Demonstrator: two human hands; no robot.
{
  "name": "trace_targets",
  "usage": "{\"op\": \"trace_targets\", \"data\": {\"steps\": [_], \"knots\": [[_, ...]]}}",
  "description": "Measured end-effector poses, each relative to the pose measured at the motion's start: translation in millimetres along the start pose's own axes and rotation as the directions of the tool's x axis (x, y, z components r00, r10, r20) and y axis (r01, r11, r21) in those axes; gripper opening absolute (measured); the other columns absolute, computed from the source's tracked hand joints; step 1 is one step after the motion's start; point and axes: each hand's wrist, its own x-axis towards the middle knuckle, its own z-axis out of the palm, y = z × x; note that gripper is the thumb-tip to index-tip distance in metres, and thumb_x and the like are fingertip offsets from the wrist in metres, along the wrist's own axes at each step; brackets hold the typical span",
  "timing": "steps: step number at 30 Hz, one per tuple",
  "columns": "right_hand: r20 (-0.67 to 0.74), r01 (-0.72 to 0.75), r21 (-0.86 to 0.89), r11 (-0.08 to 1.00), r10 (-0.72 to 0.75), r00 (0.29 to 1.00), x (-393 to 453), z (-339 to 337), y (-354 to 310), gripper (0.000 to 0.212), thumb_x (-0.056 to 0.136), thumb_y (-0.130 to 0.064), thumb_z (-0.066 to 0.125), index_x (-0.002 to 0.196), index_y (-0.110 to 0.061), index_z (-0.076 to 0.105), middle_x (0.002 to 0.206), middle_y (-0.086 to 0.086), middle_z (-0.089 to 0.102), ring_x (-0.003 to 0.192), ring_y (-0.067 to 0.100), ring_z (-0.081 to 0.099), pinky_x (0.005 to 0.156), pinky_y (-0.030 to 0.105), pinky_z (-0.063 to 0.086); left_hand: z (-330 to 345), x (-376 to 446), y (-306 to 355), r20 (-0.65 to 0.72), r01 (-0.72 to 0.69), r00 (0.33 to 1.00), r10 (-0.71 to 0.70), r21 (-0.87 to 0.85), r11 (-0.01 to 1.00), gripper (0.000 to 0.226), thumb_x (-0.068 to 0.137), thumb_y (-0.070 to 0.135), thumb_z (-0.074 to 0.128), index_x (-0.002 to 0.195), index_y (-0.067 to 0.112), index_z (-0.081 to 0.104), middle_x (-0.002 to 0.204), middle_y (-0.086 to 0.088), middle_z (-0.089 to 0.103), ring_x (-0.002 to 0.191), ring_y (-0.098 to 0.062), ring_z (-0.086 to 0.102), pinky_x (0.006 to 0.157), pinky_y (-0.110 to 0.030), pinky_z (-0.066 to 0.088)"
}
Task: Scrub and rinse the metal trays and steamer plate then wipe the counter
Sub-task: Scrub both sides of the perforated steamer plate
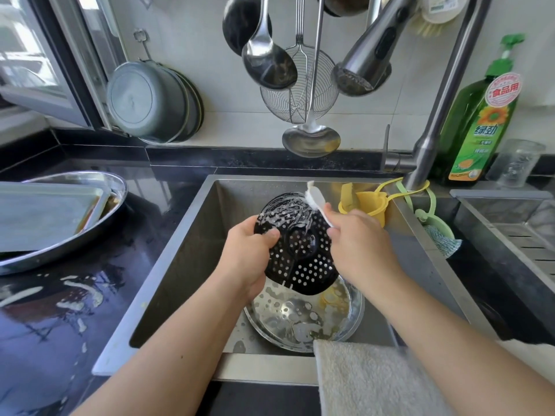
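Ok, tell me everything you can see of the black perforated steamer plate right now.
The black perforated steamer plate is round and dark, with rows of small holes and a raised ring at its centre. It is held tilted above the steel sink. The left hand grips its left edge; the right hand works a white brush against its upper part, where suds cling.

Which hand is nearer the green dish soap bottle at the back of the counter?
Right. The right hand, gripping a white brush, is over the sink below-left of the green dish soap bottle; the left hand holds the black steamer plate farther left.
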Motion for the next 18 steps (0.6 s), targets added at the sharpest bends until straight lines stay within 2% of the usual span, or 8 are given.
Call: {"op": "trace_targets", "data": {"steps": [4, 7, 9, 11, 15, 16, 18], "knots": [[0.092, 0.169, 0.124, 0.978, -0.181, 0.979, -12.8, 8.1, -12.8, 0.050, 0.102, -0.018, 0.054, 0.146, -0.042, 0.050, 0.086, -0.008, 0.046, 0.082, 0.015, 0.050, 0.070, 0.035, 0.046, -3.2, 0.2, 1.0, -0.001, 0.045, 0.999, -0.045, -0.046, 0.998, 0.025, 0.104, -0.006, 0.049, 0.117, 0.003, 0.068, 0.112, -0.021, 0.075, 0.102, -0.033, 0.074, 0.079, -0.045, 0.062], [0.059, 0.104, 0.050, 0.993, -0.107, 0.993, -8.0, 6.9, -3.2, 0.049, 0.102, -0.019, 0.052, 0.144, -0.046, 0.050, 0.087, -0.008, 0.046, 0.084, 0.016, 0.050, 0.075, 0.038, 0.050, -4.1, 0.7, 2.6, -0.017, 0.045, 0.999, -0.047, -0.082, 0.996, 0.027, 0.103, -0.007, 0.047, 0.120, 0.002, 0.067, 0.116, -0.023, 0.074, 0.111, -0.039, 0.071, 0.094, -0.055, 0.059], [0.113, 0.126, 0.052, 0.991, -0.132, 0.985, -11.3, 5.1, -1.0, 0.049, 0.103, -0.019, 0.053, 0.143, -0.047, 0.051, 0.085, -0.009, 0.045, 0.080, 0.013, 0.048, 0.069, 0.032, 0.046, -6.2, 2.0, 4.2, -0.042, 0.034, 0.998, -0.039, -0.111, 0.993, 0.028, 0.102, -0.008, 0.047, 0.119, 0.001, 0.068, 0.116, -0.023, 0.074, 0.112, -0.040, 0.071, 0.099, -0.057, 0.056], [0.186, 0.180, 0.110, 0.977, -0.198, 0.962, -19.9, 6.8, -8.6, 0.048, 0.102, -0.020, 0.054, 0.142, -0.047, 0.051, 0.084, -0.009, 0.044, 0.077, 0.008, 0.046, 0.061, 0.024, 0.038, -7.0, 1.9, 5.1, -0.062, 0.020, 0.998, -0.028, -0.126, 0.992, 0.028, 0.102, -0.009, 0.047, 0.116, 0.000, 0.069, 0.114, -0.024, 0.074, 0.107, -0.038, 0.073, 0.097, -0.054, 0.058], [0.043, 0.118, 0.018, 0.993, -0.119, 0.992, -12.8, 9.8, -14.5, 0.054, 0.103, -0.016, 0.051, 0.153, -0.035, 0.041, 0.088, -0.009, 0.041, 0.074, 0.009, 0.043, 0.053, 0.019, 0.028, 0.6, -2.4, 1.9, -0.079, -0.037, 0.996, 0.028, -0.118, 0.992, 0.026, 0.104, -0.004, 0.047, 0.115, 0.004, 0.069, 0.113, -0.019, 0.076, 0.106, -0.033, 0.073, 0.094, -0.051, 0.059], [0.050, 0.115, -0.005, 0.993, -0.115, 0.992, -15.0, 9.1, -17.5, 0.055, 0.104, -0.018, 0.049, 0.156, -0.032, 0.037, 0.092, -0.006, 0.042, 0.076, 0.012, 0.044, 0.055, 0.021, 0.031, 2.7, -3.5, 0.8, -0.093, -0.055, 0.995, 0.043, -0.127, 0.990, 0.026, 0.105, -0.003, 0.047, 0.115, 0.005, 0.070, 0.111, -0.017, 0.077, 0.105, -0.032, 0.074, 0.092, -0.050, 0.060], [0.153, 0.161, -0.005, 0.987, -0.158, 0.975, -27.0, 10.4, -27.1, 0.054, 0.106, -0.022, 0.044, 0.158, -0.030, 0.030, 0.100, -0.002, 0.048, 0.084, 0.017, 0.052, 0.067, 0.030, 0.046, 3.9, -4.2, 1.1, -0.136, -0.095, 0.988, 0.071, -0.177, 0.980, 0.027, 0.105, -0.003, 0.046, 0.114, 0.006, 0.070, 0.108, -0.015, 0.078, 0.103, -0.032, 0.075, 0.091, -0.049, 0.061]]}}
